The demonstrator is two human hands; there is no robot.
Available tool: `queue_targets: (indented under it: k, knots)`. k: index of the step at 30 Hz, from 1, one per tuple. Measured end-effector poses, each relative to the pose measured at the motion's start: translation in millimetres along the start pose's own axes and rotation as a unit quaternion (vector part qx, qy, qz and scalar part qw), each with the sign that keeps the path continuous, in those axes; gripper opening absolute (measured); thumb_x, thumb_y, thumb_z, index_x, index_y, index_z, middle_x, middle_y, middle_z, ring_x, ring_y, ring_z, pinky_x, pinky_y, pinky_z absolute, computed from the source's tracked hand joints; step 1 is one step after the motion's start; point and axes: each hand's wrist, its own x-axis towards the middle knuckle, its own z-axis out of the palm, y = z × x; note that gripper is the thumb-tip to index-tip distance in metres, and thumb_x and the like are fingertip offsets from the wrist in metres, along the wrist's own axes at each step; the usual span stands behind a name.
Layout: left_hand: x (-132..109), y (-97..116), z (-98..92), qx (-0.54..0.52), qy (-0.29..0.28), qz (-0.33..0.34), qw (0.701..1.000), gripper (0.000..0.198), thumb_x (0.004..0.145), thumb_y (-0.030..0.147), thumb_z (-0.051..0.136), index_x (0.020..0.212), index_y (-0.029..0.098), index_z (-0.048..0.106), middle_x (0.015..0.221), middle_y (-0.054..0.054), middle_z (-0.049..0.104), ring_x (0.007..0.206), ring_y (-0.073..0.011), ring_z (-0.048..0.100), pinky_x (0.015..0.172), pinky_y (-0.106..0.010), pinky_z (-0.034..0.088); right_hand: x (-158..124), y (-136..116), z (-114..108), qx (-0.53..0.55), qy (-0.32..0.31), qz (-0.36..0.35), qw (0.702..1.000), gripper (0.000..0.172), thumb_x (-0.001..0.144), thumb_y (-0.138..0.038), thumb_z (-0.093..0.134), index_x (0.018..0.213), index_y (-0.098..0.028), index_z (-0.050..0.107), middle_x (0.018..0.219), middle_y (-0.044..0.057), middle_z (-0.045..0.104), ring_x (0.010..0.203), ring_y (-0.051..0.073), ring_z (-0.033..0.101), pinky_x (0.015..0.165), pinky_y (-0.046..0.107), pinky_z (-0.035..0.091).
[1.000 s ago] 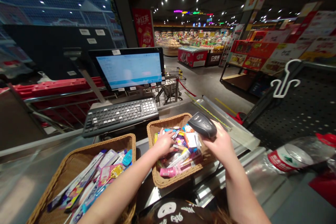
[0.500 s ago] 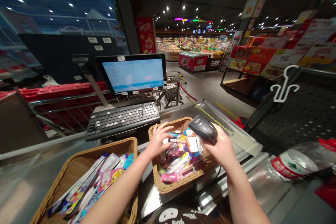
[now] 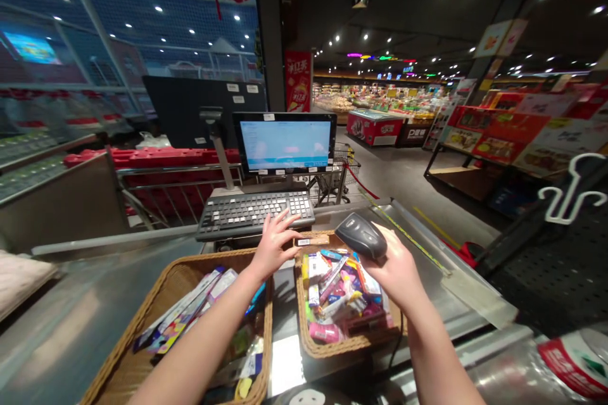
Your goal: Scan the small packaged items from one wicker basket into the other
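Now, with your left hand point(image 3: 273, 247) pinching the slim packet point(image 3: 313, 241) by one end, other fingers splayed, above the right basket point(image 3: 349, 347) at its far rim, tilt its barcode label squarely toward the scanner point(image 3: 361, 235) that your right hand point(image 3: 394, 269) grips closed just beside it

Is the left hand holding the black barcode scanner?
No, the barcode scanner is gripped in the right hand, while the left hand is spread, fingers apart, at the keyboard's near edge.
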Motion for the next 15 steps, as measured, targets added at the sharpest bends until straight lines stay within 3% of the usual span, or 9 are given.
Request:
queue_targets:
  k: [6, 15]
  knots:
    - [-10.1, -21.1, -34.7, 0.055, 0.041, -0.013, 0.998, 0.012, 0.083, 0.033, 0.063, 0.091, 0.028, 0.071, 0.142, -0.003, 0.053, 0.143, -0.0271, 0.029, 0.117, -0.059, 0.010, 14.4, -35.7, 25.2, 0.027, -0.027, -0.044, 0.998, 0.036, 0.072, -0.026, 0.060, 0.107, -0.020, 0.066, 0.116, 0.013, 0.069, 0.121, 0.033, 0.056, 0.109, 0.058, 0.034]
    - [-31.3, -43.9, -68.1, 0.090, 0.089, -0.040, 0.991, 0.014, 0.084, 0.033, 0.063, 0.093, 0.028, 0.071, 0.142, -0.005, 0.053, 0.142, -0.0269, 0.033, 0.117, -0.058, 0.010, 14.4, -77.7, 57.3, 0.059, -0.087, -0.076, 0.992, 0.041, 0.069, -0.020, 0.059, 0.109, -0.022, 0.066, 0.120, 0.010, 0.067, 0.125, 0.033, 0.053, 0.110, 0.056, 0.034]
